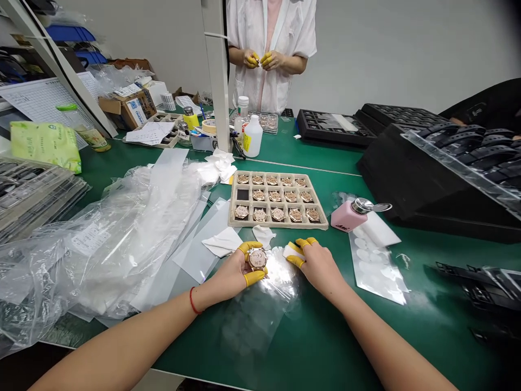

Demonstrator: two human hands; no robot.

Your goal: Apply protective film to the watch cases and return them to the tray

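My left hand (240,271), in yellow finger cots, grips a rose-gold watch case (257,259) by its edge, with the marked back facing up. To its right, my right hand (317,266), also in finger cots, is closed on a small white cloth (293,251). Beneath and between the hands lies a shiny clear plastic sheet (280,279). Just beyond stands a beige tray (278,228) of similar watch cases; one compartment at its left, middle row, holds no case. White cloth pieces (223,242) lie between the tray and my left hand.
A pink pump bottle (349,216) stands right of the tray, near a sheet with round clear stickers (368,260). Plastic bags (122,244) cover the left side. Black trays (439,179) fill the right. Across the table stands a person (271,54) in white. A white bottle (253,137) stands behind the tray.
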